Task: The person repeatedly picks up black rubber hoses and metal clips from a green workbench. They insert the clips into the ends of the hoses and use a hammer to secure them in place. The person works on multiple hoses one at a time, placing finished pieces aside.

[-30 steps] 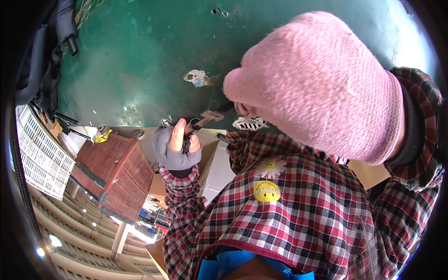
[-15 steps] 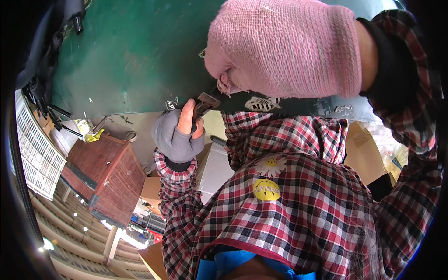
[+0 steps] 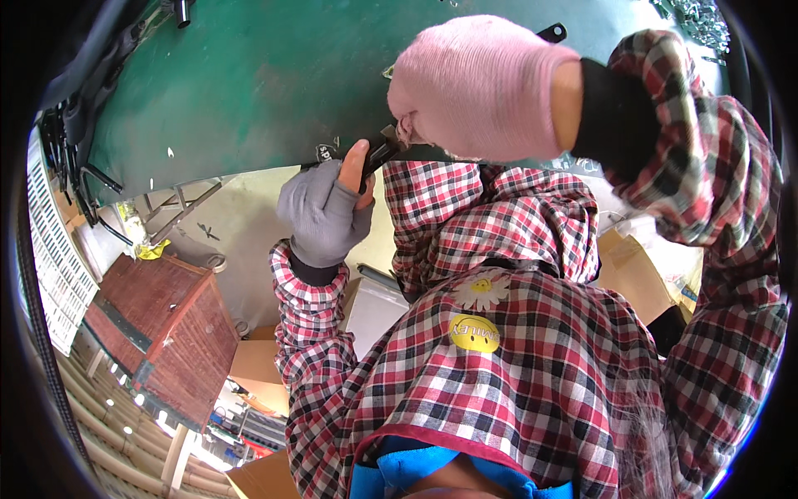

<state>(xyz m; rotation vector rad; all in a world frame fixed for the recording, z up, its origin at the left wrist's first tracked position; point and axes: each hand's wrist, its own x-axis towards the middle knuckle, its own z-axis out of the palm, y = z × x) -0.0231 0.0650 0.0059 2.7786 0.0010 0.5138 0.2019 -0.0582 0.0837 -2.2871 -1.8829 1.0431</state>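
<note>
My left hand (image 3: 326, 212), in a grey glove with bare fingertips, is closed around a dark, narrow black piece (image 3: 379, 156). Its thumb lies stretched along the piece, whose far end has a flat, squarish metal-looking tip. My right hand (image 3: 478, 87), in a pink knitted glove, is closed just above and to the right. Its fingertips meet the tip of the black piece; whatever else it holds is hidden by the glove. A black end with a round hole (image 3: 553, 33) shows behind the right hand. Both hands are over the near edge of the green tabletop (image 3: 249, 100).
Black rod-like parts (image 3: 75, 158) hang at the table's left edge. Small metal pieces (image 3: 700, 25) lie in a heap at the far right. Below stand a reddish-brown wooden box (image 3: 179, 324), a white crate (image 3: 58, 258) and a cardboard box (image 3: 636, 274).
My right hand has moved farther from me, uncovering the black end with the hole. My left hand has shifted slightly up and right with the black piece. The view has shifted too.
</note>
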